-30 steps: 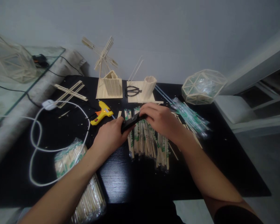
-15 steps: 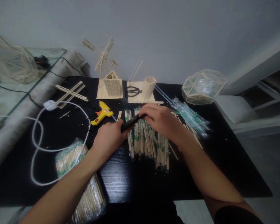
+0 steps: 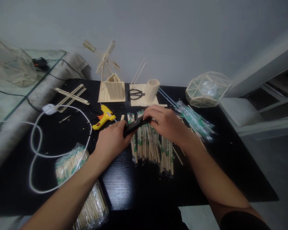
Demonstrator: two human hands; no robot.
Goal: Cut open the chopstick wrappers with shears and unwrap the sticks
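Both hands grip one long black object [image 3: 136, 125] above a row of wrapped chopstick pairs [image 3: 151, 145] on the black table [image 3: 230, 172]. My left hand [image 3: 112, 140] is closed round its near end. My right hand [image 3: 166, 123] is closed over its far end, knuckles up. I cannot make out what the black object is. A yellow glue gun [image 3: 104, 116] lies just left of the hands.
A bag of chopsticks [image 3: 85, 188] sits at the front left, crossed by a white cable [image 3: 38, 150]. At the back stand a stick windmill model [image 3: 109, 80], black scissors [image 3: 135, 93], a wooden cup [image 3: 151, 90] and a geometric stick frame [image 3: 206, 89]. Empty wrappers [image 3: 194, 119] lie to the right.
Both hands hold much the same grip on the black object; they and the view have shifted only slightly.
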